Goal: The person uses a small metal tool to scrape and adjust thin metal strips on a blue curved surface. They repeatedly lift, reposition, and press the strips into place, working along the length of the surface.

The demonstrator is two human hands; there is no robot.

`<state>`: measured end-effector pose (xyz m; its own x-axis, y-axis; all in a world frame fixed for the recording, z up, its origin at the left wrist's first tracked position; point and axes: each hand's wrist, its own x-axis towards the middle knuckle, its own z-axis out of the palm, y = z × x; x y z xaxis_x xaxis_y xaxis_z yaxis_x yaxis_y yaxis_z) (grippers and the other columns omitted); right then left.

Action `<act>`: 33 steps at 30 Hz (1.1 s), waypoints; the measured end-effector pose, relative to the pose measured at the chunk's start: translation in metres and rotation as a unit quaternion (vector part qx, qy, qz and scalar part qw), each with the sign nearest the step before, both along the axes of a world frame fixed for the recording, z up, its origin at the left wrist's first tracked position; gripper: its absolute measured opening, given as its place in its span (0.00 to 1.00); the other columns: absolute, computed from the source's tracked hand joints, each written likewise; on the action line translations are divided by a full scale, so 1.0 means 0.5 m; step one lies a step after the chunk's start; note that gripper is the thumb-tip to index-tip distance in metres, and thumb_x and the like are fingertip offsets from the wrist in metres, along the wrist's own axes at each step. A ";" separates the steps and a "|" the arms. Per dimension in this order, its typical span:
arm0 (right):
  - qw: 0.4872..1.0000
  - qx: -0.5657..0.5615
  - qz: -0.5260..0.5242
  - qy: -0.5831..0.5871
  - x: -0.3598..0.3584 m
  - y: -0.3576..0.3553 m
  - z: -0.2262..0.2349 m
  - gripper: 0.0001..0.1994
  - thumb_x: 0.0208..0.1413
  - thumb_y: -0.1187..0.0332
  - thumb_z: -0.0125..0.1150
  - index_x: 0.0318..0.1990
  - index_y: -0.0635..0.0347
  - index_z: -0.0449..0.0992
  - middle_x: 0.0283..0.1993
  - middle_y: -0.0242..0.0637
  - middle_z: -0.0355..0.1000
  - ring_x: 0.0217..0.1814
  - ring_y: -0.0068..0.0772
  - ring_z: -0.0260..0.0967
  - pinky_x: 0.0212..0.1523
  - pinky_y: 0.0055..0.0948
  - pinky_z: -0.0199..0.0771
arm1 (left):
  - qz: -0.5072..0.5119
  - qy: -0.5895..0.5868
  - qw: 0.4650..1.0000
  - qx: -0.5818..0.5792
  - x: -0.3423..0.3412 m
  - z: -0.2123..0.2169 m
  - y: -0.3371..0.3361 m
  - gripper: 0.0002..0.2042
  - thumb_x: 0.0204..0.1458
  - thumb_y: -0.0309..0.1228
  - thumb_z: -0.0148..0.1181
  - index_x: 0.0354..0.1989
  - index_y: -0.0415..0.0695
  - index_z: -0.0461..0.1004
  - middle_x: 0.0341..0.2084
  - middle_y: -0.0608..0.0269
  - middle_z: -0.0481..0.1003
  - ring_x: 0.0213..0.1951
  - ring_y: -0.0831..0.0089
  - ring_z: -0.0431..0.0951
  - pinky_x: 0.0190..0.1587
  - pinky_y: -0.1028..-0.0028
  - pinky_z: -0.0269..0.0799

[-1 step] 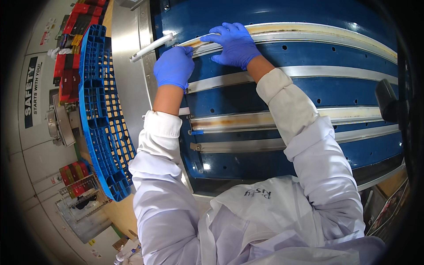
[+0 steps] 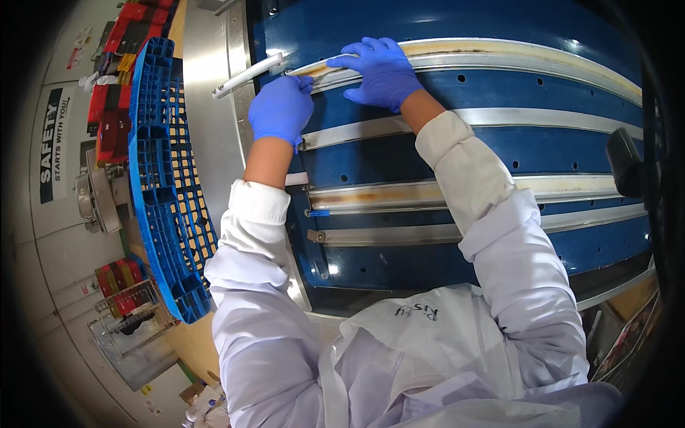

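Both hands wear blue gloves and work at the left end of the far seal bar (image 2: 499,47), a long metal bar with a pale, brown-stained strip along its top. My left hand (image 2: 281,108) is closed at the bar's near edge, fingertips bent inward; whatever it pinches is hidden. Just right of it, my right hand (image 2: 382,73) lies over the bar with fingers spread, the fingertips resting on the stained strip. A white rod (image 2: 246,76) slants beside the bar's left end.
The bars run across a dark blue plate (image 2: 399,264) with small holes. Nearer me lie a plain metal bar (image 2: 528,116), a second stained bar (image 2: 378,196) and another metal bar (image 2: 392,235). A blue plastic pallet (image 2: 153,178) stands left of the steel edge (image 2: 214,93). A black part (image 2: 624,162) juts in at right.
The view has shifted very slightly, and my left forearm sits a touch further left. Both hands keep their places on the bar.
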<state>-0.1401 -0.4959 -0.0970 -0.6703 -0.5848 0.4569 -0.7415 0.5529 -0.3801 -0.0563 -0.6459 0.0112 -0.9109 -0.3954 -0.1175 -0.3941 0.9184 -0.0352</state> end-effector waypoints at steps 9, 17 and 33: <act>1.000 -0.006 -0.002 0.009 -0.013 0.007 0.004 0.26 0.40 0.52 0.69 0.52 0.31 0.77 0.55 0.28 0.71 0.62 0.39 0.63 0.65 0.41 0.55 | -0.002 0.016 1.000 0.024 -0.005 0.010 0.012 0.11 0.57 0.43 0.56 0.43 0.59 0.82 0.36 0.59 0.81 0.41 0.58 0.81 0.45 0.63 0.76; 1.000 0.022 -0.004 -0.006 -0.012 0.009 0.004 0.29 0.40 0.52 0.70 0.55 0.29 0.74 0.58 0.29 0.69 0.63 0.45 0.63 0.66 0.44 0.55 | -0.014 0.008 1.000 -0.009 -0.020 0.005 0.022 0.11 0.56 0.43 0.57 0.43 0.59 0.82 0.38 0.60 0.81 0.41 0.59 0.81 0.45 0.64 0.76; 0.997 0.059 0.034 -0.034 -0.022 0.032 0.006 0.32 0.41 0.51 0.70 0.59 0.32 0.72 0.67 0.32 0.63 0.73 0.49 0.53 0.74 0.49 0.42 | -0.020 0.013 1.000 0.006 -0.026 -0.002 0.067 0.11 0.56 0.41 0.57 0.45 0.60 0.82 0.36 0.61 0.81 0.41 0.62 0.81 0.45 0.65 0.75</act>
